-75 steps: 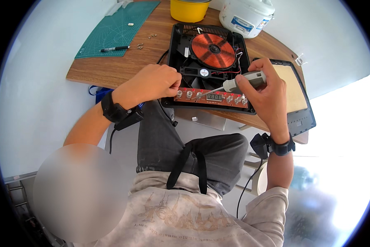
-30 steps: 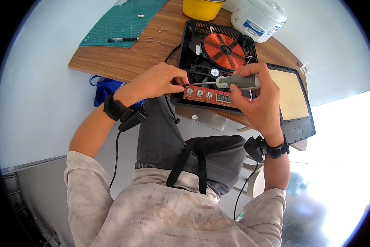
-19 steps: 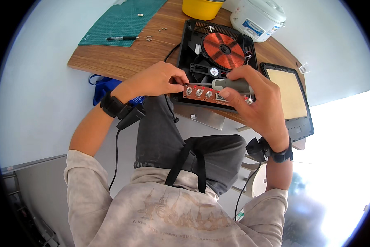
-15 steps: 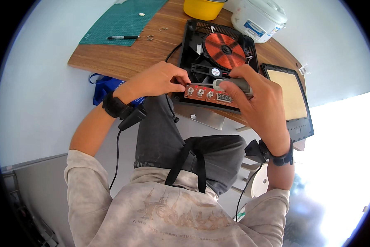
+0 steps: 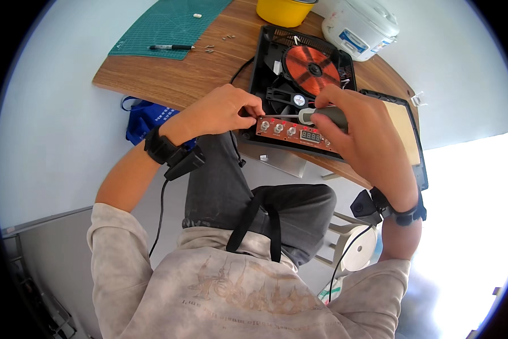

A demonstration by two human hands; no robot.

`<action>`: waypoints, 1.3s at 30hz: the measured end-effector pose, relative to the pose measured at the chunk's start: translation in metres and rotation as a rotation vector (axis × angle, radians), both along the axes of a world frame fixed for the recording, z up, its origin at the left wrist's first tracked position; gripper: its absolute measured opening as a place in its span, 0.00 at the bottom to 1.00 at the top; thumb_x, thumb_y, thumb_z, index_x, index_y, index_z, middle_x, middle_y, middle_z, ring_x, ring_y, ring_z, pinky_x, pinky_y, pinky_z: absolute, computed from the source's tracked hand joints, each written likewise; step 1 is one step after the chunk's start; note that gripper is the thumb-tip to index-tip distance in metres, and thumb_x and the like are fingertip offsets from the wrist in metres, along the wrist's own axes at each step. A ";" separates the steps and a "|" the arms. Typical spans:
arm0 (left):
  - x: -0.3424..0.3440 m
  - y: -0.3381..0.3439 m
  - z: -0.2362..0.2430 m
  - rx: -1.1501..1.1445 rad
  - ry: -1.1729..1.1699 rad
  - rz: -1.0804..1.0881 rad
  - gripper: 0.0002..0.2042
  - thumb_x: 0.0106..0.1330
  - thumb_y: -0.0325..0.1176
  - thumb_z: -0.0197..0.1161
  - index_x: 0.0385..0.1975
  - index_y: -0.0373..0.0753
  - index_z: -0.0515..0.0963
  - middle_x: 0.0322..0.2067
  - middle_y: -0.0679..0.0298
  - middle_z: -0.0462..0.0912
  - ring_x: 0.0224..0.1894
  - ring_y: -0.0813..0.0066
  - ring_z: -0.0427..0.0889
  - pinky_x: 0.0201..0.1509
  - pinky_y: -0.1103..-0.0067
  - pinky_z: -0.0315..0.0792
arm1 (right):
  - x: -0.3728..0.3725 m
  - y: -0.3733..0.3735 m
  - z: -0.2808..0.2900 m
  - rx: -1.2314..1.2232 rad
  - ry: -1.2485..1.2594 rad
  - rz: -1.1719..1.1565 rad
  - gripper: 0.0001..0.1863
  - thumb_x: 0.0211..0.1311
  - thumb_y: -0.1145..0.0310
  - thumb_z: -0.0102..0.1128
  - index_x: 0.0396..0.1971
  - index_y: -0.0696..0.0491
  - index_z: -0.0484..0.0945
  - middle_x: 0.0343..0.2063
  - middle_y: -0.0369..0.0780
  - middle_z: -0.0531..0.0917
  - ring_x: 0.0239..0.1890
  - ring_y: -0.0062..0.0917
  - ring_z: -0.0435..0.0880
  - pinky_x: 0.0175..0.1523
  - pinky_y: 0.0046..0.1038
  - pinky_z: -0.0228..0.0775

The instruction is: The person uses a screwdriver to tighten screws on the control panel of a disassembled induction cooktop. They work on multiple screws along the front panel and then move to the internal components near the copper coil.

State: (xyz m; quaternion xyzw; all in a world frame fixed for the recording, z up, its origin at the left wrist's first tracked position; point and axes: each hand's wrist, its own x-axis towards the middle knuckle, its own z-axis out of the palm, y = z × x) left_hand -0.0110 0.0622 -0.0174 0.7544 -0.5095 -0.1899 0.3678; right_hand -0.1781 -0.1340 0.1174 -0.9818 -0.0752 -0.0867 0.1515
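My right hand (image 5: 372, 127) is closed around the grey-green handle of a screwdriver (image 5: 334, 117). Its thin shaft lies almost level, pointing left along the top edge of a reddish-brown circuit board (image 5: 284, 130) with round buttons and a small digit display. Close to the shaft's tip, at the board's left end, my left hand (image 5: 224, 110) has thumb and fingers pinched together; what is between them is too small to tell. The board sits along the near side of an opened black induction cooker housing (image 5: 255, 79), which holds a copper coil (image 5: 300, 63) and a fan.
At the far left, a green cutting mat (image 5: 144, 34) carries a pen (image 5: 172, 47), with several small screws (image 5: 210, 48) beside it. A yellow pot (image 5: 285, 12) and a white rice cooker (image 5: 358, 31) stand behind. The cooker's lid panel (image 5: 402, 121) lies right.
My right hand and forearm have shifted right with the screwdriver, showing more of the board's right end. My left hand stays at the board's left end.
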 end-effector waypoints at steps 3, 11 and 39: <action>0.000 -0.002 -0.003 -0.006 -0.042 0.001 0.11 0.63 0.30 0.66 0.44 0.35 0.84 0.37 0.56 0.89 0.39 0.62 0.88 0.46 0.74 0.78 | 0.006 -0.008 0.002 0.016 0.035 -0.006 0.09 0.64 0.69 0.66 0.40 0.56 0.78 0.34 0.45 0.85 0.33 0.38 0.84 0.39 0.33 0.77; -0.002 -0.001 -0.003 -0.018 -0.049 0.021 0.10 0.62 0.31 0.64 0.41 0.36 0.84 0.36 0.56 0.90 0.39 0.60 0.88 0.46 0.72 0.79 | 0.023 -0.014 0.009 -0.070 0.047 0.002 0.08 0.62 0.71 0.67 0.40 0.55 0.79 0.39 0.41 0.84 0.39 0.36 0.83 0.44 0.33 0.75; -0.002 0.003 -0.008 -0.030 -0.007 0.018 0.10 0.64 0.31 0.66 0.42 0.35 0.83 0.36 0.56 0.89 0.41 0.63 0.89 0.49 0.73 0.78 | 0.050 0.019 0.023 -0.292 -0.147 0.363 0.15 0.46 0.92 0.56 0.30 0.55 0.76 0.37 0.38 0.75 0.42 0.36 0.75 0.44 0.35 0.69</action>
